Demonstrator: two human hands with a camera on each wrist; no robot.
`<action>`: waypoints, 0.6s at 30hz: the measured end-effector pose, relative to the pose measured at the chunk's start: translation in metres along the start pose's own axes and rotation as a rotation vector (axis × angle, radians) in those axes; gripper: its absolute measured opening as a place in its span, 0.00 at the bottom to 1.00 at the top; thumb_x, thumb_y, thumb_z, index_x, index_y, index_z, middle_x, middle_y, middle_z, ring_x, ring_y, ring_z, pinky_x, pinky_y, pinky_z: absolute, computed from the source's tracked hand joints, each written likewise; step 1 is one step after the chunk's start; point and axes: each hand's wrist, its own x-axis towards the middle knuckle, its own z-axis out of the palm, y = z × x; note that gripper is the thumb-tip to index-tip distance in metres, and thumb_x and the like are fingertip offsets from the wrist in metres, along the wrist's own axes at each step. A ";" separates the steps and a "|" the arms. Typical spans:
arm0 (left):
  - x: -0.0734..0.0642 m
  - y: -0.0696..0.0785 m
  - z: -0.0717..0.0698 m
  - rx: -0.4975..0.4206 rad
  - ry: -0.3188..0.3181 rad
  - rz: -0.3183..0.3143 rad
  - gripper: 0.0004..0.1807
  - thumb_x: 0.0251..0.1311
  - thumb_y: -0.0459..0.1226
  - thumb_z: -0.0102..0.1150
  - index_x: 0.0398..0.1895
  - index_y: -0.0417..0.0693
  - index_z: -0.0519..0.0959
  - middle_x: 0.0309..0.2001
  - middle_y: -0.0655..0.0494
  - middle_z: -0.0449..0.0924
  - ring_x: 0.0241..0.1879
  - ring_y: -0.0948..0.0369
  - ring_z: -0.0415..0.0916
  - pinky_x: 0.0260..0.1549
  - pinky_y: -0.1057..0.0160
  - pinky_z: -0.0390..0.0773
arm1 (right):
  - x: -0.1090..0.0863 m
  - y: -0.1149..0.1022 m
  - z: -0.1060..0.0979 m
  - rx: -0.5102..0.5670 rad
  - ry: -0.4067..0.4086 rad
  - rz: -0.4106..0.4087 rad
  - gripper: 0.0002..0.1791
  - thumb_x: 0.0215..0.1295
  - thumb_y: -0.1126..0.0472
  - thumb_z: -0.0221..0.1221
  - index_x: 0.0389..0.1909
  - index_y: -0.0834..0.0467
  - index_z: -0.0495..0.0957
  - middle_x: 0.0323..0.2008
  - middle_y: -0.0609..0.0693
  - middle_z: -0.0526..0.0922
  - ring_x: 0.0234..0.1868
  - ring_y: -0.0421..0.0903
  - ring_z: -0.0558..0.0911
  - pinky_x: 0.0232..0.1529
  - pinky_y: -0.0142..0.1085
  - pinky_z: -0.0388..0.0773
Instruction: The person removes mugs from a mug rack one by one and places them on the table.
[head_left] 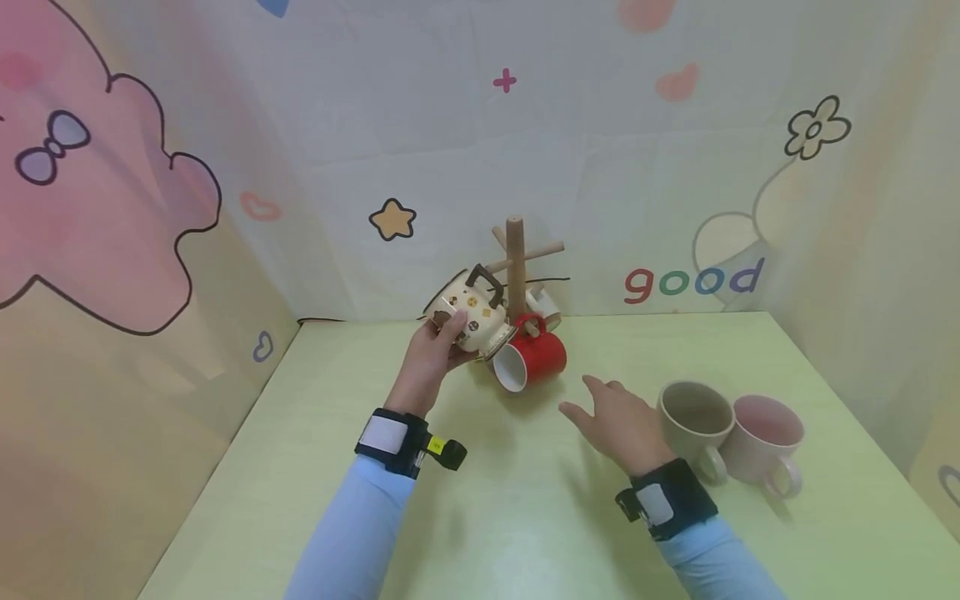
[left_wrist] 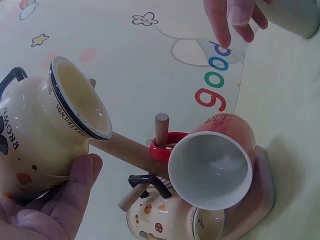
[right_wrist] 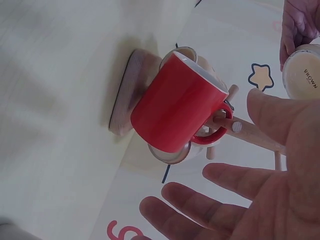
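Observation:
My left hand (head_left: 429,362) grips a cream mug (head_left: 468,304) with small printed figures and a dark handle, tilted beside the upper pegs of a wooden mug tree (head_left: 515,267). Thumb and fingers press around its body. On a lower peg a red mug (head_left: 546,357) with a white inside hangs by its handle. Behind it, in the left wrist view, another cream mug (left_wrist: 160,217) hangs by a dark handle. My right hand (head_left: 624,421) holds nothing; its fingers are spread, apart from the red mug.
Right of my right hand stand a greyish mug (head_left: 681,437) and a pale pink mug (head_left: 750,458), upright and side by side on the light green table (head_left: 300,500). A printed cloth (head_left: 375,100) hangs behind the table, close to the mug tree.

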 end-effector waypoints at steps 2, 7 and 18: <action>-0.002 0.000 0.000 -0.001 -0.001 0.012 0.32 0.67 0.53 0.59 0.66 0.45 0.66 0.57 0.44 0.74 0.51 0.53 0.79 0.52 0.59 0.79 | 0.000 0.000 0.000 0.002 0.000 0.001 0.39 0.69 0.41 0.57 0.69 0.65 0.66 0.60 0.71 0.73 0.57 0.67 0.76 0.52 0.63 0.75; -0.008 0.001 -0.004 0.016 -0.003 0.056 0.30 0.68 0.50 0.59 0.66 0.46 0.66 0.58 0.45 0.73 0.53 0.53 0.78 0.53 0.57 0.78 | -0.001 -0.001 0.001 0.008 -0.005 0.009 0.39 0.68 0.41 0.57 0.69 0.65 0.66 0.61 0.71 0.73 0.58 0.67 0.75 0.53 0.63 0.74; -0.025 -0.001 -0.003 0.148 0.040 0.128 0.26 0.67 0.42 0.62 0.65 0.49 0.66 0.50 0.48 0.72 0.53 0.55 0.75 0.51 0.57 0.79 | -0.005 -0.003 0.003 0.038 -0.034 0.011 0.39 0.68 0.41 0.58 0.70 0.64 0.66 0.62 0.71 0.72 0.61 0.68 0.73 0.54 0.64 0.72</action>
